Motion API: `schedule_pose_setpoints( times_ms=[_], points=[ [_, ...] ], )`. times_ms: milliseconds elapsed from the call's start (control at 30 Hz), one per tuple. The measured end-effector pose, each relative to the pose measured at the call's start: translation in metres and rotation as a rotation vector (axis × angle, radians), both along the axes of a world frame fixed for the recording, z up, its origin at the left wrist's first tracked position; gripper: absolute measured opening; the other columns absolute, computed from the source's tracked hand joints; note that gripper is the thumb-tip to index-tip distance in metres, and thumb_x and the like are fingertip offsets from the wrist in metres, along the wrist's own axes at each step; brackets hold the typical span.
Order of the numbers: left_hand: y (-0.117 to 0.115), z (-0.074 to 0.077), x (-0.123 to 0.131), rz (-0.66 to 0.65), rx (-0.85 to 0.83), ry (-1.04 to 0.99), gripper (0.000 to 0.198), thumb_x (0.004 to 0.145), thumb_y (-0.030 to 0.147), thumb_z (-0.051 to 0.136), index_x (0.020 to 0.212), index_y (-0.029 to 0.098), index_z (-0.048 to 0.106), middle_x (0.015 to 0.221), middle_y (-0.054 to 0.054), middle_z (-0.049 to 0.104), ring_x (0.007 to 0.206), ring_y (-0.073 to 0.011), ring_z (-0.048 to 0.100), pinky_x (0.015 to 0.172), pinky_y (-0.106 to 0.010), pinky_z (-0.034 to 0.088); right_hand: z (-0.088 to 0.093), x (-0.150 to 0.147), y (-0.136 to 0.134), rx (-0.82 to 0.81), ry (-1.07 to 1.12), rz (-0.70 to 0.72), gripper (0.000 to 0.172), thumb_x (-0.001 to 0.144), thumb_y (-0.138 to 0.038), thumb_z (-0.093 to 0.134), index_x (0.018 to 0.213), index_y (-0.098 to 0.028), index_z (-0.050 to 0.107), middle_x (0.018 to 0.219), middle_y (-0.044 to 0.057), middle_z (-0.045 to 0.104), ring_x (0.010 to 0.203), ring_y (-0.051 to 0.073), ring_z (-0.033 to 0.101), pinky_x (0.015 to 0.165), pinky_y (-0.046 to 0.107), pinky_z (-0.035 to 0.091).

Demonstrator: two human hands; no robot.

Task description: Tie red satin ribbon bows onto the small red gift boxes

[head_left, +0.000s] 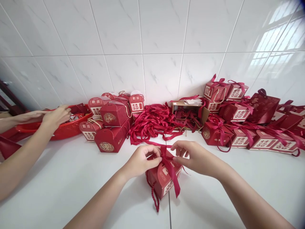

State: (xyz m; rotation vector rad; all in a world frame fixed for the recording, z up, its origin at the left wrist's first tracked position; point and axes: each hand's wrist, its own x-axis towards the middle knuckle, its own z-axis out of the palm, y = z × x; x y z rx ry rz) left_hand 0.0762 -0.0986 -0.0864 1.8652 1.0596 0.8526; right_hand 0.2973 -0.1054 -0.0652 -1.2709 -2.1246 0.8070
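Observation:
A red gift box (159,175) with white printed characters stands in front of me on the white surface. A dark red ribbon (173,178) is looped over its top, one tail hanging down the front. My left hand (143,160) pinches the ribbon near the knot, thumb and forefinger at the box's upper left. On the other side, the curled fingers of my right hand (194,157) hold the ribbon close to the knot. The exact grip points are partly hidden by the fingers. A twisted red cord handle (154,197) dangles from the box's left side.
Several unribboned red boxes (111,140) are stacked at left. Loose ribbons (152,122) lie by the wall beside an open carton (205,114). Ribboned boxes (238,136) line the right. Another person's hands (57,114) reach into a red basket (69,130) at far left.

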Motion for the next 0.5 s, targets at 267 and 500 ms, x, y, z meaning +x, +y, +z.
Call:
schedule_pose_setpoints(
  times_ms=[267,500],
  points=[
    [0.002,0.001,-0.005,-0.113,-0.073,0.003,0.006,0.076,0.020,0.059,0.070,0.018,0.057,0.082,0.000,0.061,0.077,-0.0148,0.055,0.074,-0.026,0.043,0.005,0.000,0.003,-0.247,-0.108,0.084,0.020,0.076,-0.028,0.062,0.094,-0.019,0.066,0.086,0.004,0.068,0.071,0.016,0.061,0.063,0.026,0.047],
    [0.006,-0.003,-0.006,-0.216,-0.122,-0.045,0.008,0.067,0.012,0.060,0.066,0.016,0.053,0.076,0.000,0.058,0.071,-0.0130,0.052,0.067,-0.025,0.042,0.022,-0.001,-0.025,-0.206,-0.177,0.176,0.022,0.080,-0.027,0.057,0.061,-0.017,0.057,0.057,-0.003,0.053,0.052,0.008,0.040,0.048,0.021,0.032]
  ],
)
